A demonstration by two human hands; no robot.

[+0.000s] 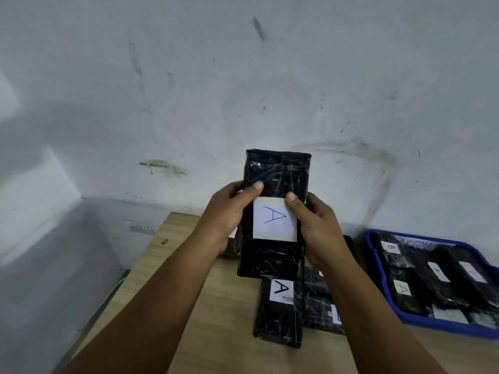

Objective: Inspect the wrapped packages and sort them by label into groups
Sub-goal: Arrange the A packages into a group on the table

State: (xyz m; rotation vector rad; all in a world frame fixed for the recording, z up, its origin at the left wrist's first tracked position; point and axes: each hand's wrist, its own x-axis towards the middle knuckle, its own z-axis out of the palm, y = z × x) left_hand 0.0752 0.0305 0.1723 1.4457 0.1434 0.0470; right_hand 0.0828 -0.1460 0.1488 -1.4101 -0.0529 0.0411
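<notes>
Holding a black plastic-wrapped rectangular package (275, 174) up over the light wooden table (216, 292), the person reads its white paper label (275, 219), marked A. The left hand (225, 217) and right hand (318, 230) each grip one long edge, thumbs on the front. This looks like the inspection step; next it probably joins the A-labelled wrapped package (279, 311) lying below. The blue plastic tray (378, 276) is cut off at right, its labels blurred, and the arms hide neighbouring packages.
</notes>
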